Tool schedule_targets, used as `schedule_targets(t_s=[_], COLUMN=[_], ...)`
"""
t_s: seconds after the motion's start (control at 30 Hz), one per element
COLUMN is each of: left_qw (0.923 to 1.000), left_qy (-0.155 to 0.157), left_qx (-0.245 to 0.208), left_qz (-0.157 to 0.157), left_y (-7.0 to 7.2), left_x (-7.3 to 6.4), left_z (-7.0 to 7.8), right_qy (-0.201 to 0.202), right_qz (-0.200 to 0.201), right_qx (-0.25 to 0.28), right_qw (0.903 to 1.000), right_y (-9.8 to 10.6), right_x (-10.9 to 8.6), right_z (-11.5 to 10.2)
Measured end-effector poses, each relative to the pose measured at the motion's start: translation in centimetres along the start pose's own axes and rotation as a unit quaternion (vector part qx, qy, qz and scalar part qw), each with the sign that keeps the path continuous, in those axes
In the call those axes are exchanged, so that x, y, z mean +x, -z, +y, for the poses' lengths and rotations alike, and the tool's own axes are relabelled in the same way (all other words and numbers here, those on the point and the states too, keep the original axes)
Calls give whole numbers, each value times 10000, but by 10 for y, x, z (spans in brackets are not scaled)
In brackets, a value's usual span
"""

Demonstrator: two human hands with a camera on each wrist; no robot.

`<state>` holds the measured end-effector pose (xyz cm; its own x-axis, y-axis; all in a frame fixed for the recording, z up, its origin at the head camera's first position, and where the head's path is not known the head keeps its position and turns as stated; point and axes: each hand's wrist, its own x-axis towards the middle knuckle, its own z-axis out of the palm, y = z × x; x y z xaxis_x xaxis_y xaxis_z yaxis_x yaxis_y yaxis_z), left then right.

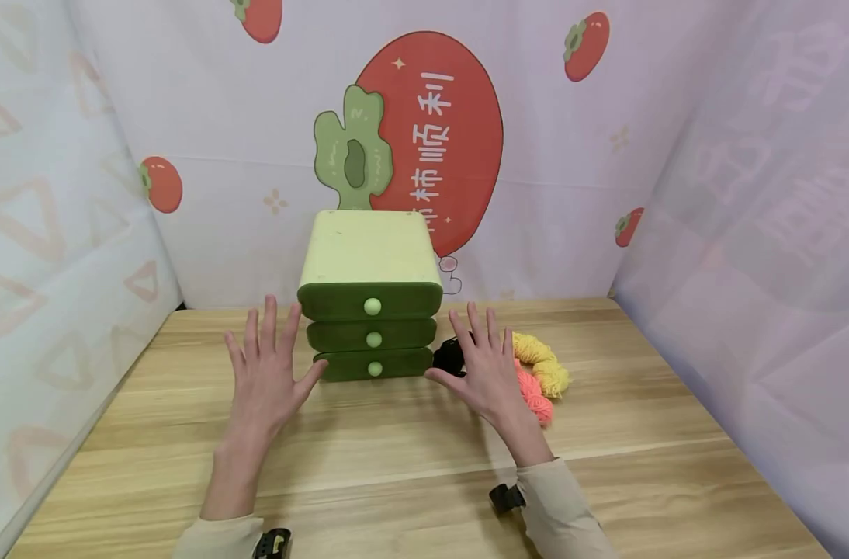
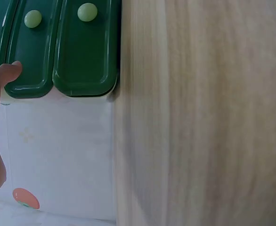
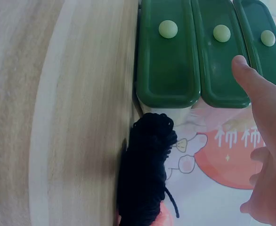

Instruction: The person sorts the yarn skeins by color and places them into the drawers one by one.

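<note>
A small three-drawer box (image 1: pixel 372 248) with a pale yellow-green top stands at the back middle of the table. Its dark green drawers (image 2: pixel 84 56) have round light green knobs (image 3: pixel 168 29), and all are pushed in. My left hand (image 1: pixel 267 380) is held with fingers spread at the box's left front, its thumb near the lower drawers. On the other side my right hand (image 1: pixel 490 373) is spread likewise, holding nothing. Behind and beside it lie a black yarn skein (image 3: pixel 145 174), a coral-pink skein (image 1: pixel 534 396) and a yellow skein (image 1: pixel 546 365). Whether either hand touches the box I cannot tell.
The wooden table (image 1: pixel 382 481) spreads out in front of the box. A white cloth backdrop (image 1: pixel 243 186) with printed red fruit rises behind it, and cloth walls (image 1: pixel 760 256) close off both sides.
</note>
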<state>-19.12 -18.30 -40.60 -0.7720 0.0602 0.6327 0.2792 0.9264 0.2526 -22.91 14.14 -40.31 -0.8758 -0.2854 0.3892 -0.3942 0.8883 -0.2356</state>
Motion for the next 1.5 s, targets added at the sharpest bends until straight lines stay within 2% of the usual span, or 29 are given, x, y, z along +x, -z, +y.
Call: schedule_targets(t_s=[0.17,0.37,0.43,0.6,0.77,0.87,1.07,1.23,1.3,1.37,1.43,1.5], left_qw=[9999,9954,9941,9938,9912,9904,9905,9906,9904,9904,9910,9928], left_qy=[63,329,378,376,412,324,-46,-154,-148,-115,-68,-31], left_qx=[-9,63,108,230,379,507,942,1059,1086,1086,1069,994], left_qz=[-147,-894,-1010,-1022,-1201,-1244,-1003,-849,-846,-848,-802,-674], left_y=[1,0,0,3,8,10,13,13,13,12,12,12], left_x=[-1,-7,-8,-8,-8,-8,-9,-7,-6,-6,-4,-3], left_z=[3,4,4,1,-1,-2,-2,-4,-5,-6,-8,-9], right_qy=[65,12,15,39,58,102,169,266,331,438,610,840], right_qz=[12,-145,-214,-336,-371,-331,-193,-70,34,355,885,1514], right_qx=[-74,-151,-180,-265,-406,-458,-507,-535,-516,-448,-322,-210], right_qw=[10000,9998,9996,9991,9985,9984,9984,9982,9981,9974,9937,9847], right_y=[1,2,3,7,9,10,15,15,15,15,15,15], right_x=[-1,-2,-1,1,2,2,1,2,3,5,6,9], right_z=[0,1,1,1,1,1,1,1,0,-1,-2,-2])
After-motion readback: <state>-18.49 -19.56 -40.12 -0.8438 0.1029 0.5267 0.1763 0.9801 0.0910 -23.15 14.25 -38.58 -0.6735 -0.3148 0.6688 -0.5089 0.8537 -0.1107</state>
